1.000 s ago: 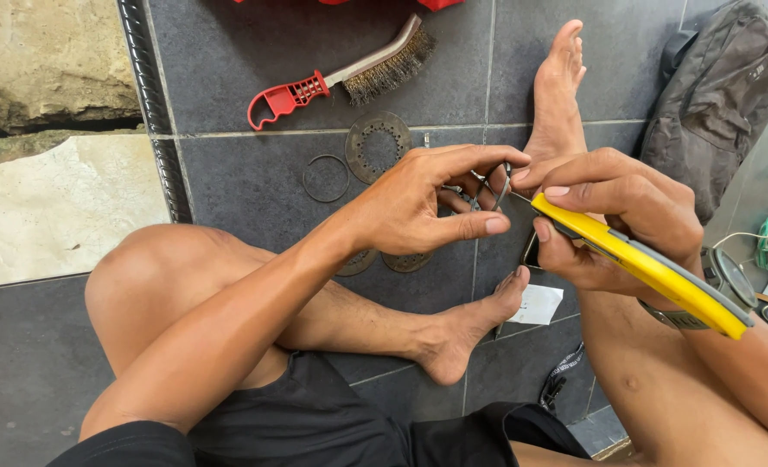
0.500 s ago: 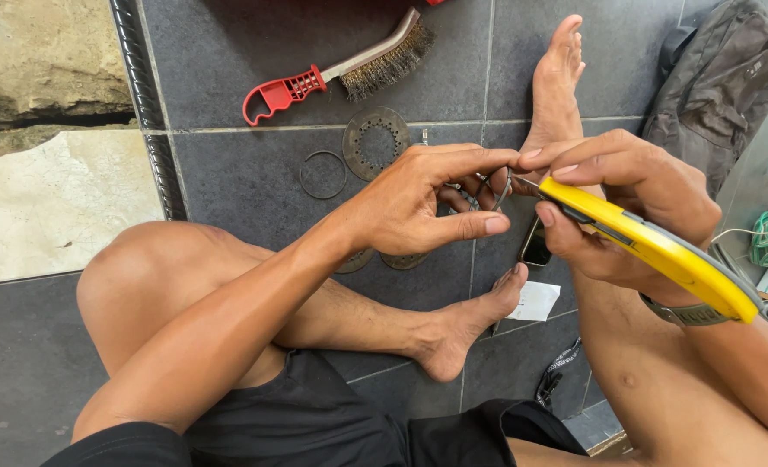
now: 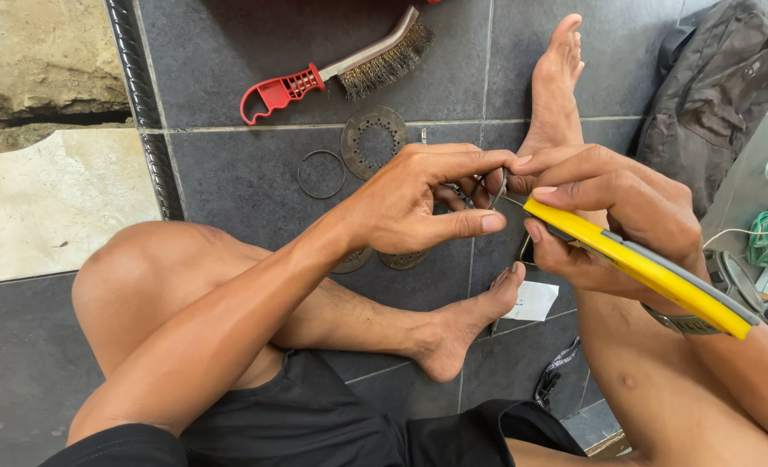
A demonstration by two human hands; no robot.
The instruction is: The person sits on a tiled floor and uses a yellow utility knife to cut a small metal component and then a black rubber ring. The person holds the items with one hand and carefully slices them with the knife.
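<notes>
So the left hand [image 3: 410, 203] was pinching a small thin metal part [image 3: 498, 186] between thumb and fingertips, held up over the tiled floor [image 3: 228, 182], above the crossed legs. The right hand [image 3: 608, 216] had its fingers wrapped tight round a yellow-handled tool [image 3: 639, 268], tip right on that part. Looked to me like mid-scrape or prying. Next move probably needed a steady pinch and light pressure. A perforated disc [image 3: 373, 141], wire ring [image 3: 321, 174] and red wire brush [image 3: 336, 73] lay toward the floor's far edge.

The tool [image 3: 643, 268] is yellow with a grey strip. Above it on the dark grey tiles [image 3: 245, 190], the wire brush [image 3: 340, 69] has a red handle.
</notes>
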